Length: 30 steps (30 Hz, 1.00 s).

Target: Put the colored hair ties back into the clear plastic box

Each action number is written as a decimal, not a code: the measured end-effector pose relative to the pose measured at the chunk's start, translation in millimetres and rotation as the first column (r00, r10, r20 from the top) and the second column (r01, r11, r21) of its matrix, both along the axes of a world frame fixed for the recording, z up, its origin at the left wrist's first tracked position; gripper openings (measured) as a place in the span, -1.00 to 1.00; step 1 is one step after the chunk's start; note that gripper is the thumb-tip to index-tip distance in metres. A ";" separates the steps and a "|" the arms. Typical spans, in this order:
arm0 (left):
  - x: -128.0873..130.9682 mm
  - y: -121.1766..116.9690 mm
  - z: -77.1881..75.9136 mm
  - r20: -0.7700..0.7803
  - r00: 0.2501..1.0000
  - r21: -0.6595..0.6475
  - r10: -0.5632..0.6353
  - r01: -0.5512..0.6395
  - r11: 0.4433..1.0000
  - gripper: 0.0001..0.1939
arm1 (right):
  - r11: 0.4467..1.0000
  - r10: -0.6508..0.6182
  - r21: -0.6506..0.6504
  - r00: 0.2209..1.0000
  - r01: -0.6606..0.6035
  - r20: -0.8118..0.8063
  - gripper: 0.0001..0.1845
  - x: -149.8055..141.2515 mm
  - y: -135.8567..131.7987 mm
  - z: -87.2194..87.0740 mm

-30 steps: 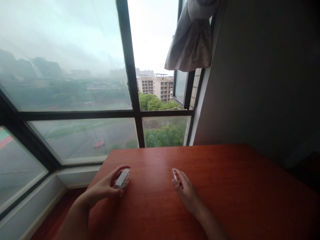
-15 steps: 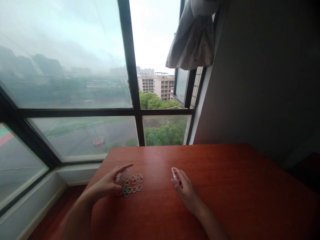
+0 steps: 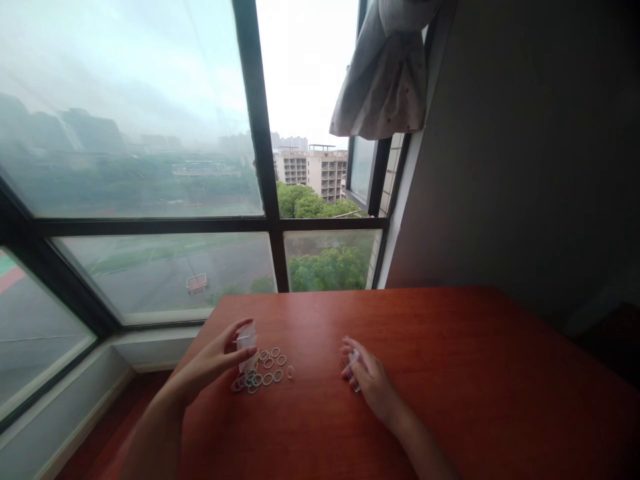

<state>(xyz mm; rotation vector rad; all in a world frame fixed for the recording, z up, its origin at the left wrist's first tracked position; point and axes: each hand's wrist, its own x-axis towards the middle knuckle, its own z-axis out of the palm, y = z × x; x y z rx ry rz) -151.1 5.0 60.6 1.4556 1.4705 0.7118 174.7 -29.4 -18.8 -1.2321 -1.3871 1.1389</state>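
Note:
On the left, my left hand (image 3: 218, 360) grips a small clear plastic box (image 3: 247, 342) between thumb and fingers, tilted just above the table. Several thin pale and greenish rings (image 3: 268, 379), like small hair ties, lie loosely spread below and beside it, and one lone ring (image 3: 291, 373) sits at their right. My right hand (image 3: 374, 381) is apart from them, closed around a flat clear plastic piece (image 3: 355, 357) that looks like a lid. Its fingers partly cover that piece.
The reddish-brown wooden table (image 3: 475, 373) extends to the right and toward the windows. A dark window frame (image 3: 273, 223) stands behind it, with a knotted curtain (image 3: 385, 93) hanging above. A grey wall (image 3: 490, 167) rises on the right.
My left hand has turned the box more upright, and more rings show beneath it and at the right of the group. My right hand has turned the clear flat piece lower in its fingers.

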 end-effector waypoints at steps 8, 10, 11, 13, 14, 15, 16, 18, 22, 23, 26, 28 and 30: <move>28.9 -5.6 0.5 0.135 0.987 -0.076 -0.085 0.096 0.993 -0.14 | 0.998 0.064 -0.020 0.998 -0.065 -0.029 -0.50 -0.5 0.4 -3.8; 34.7 -5.7 -0.4 0.154 0.984 -0.087 -0.095 0.109 0.990 -0.15 | 0.998 0.067 -0.016 0.997 -0.068 -0.029 -0.51 0.0 1.4 -4.6; 36.4 -5.2 -1.4 0.170 0.981 -0.087 -0.095 0.111 0.990 -0.16 | 0.998 0.068 -0.013 0.997 -0.068 -0.023 -0.52 0.2 1.7 -4.0; 37.4 -2.5 -5.1 0.203 0.976 -0.063 -0.082 0.096 0.993 -0.19 | 0.998 0.066 0.002 0.998 -0.066 0.019 -0.57 0.7 1.6 -1.2; 37.1 0.0 -7.9 0.208 0.976 -0.037 -0.059 0.068 0.997 -0.19 | 0.998 0.059 0.016 0.996 -0.060 0.062 -0.59 0.9 1.4 0.7; 36.4 3.3 -11.7 0.207 0.978 -0.005 -0.029 0.030 1.000 -0.19 | 0.998 0.045 0.033 0.992 -0.049 0.115 -0.62 1.2 1.1 2.6; 35.4 7.3 -16.3 0.195 0.981 0.040 0.022 -0.030 0.999 -0.19 | 0.998 0.017 0.055 0.985 -0.027 0.171 -0.63 1.5 0.9 4.2; 32.9 17.0 -27.9 0.173 0.978 0.121 0.115 -0.136 0.983 -0.15 | 0.994 -0.057 0.101 0.964 0.032 0.260 -0.67 2.3 1.0 6.0; 27.7 37.0 -52.9 0.140 0.967 0.250 0.214 -0.244 0.937 -0.17 | 0.988 -0.139 0.106 0.940 0.111 0.313 -0.74 4.4 3.6 3.4; 26.5 41.0 -57.8 0.133 0.967 0.274 0.219 -0.248 0.929 -0.19 | 0.990 -0.136 0.087 0.939 0.114 0.314 -0.74 4.9 4.5 2.2; 23.7 48.7 -66.3 -0.093 0.954 0.411 0.286 -0.225 0.883 -0.23 | 0.992 -0.124 0.046 0.944 0.115 0.307 -0.71 6.2 6.5 -0.8; 22.7 50.2 -67.6 -0.293 0.893 0.489 0.342 -0.168 0.856 -0.25 | 0.993 -0.115 0.040 0.951 0.108 0.288 -0.69 6.6 7.2 -2.3; 22.3 49.1 -66.8 -0.439 0.826 0.503 0.352 -0.098 0.858 -0.28 | 0.994 -0.108 0.038 0.959 0.101 0.261 -0.68 6.7 7.6 -3.9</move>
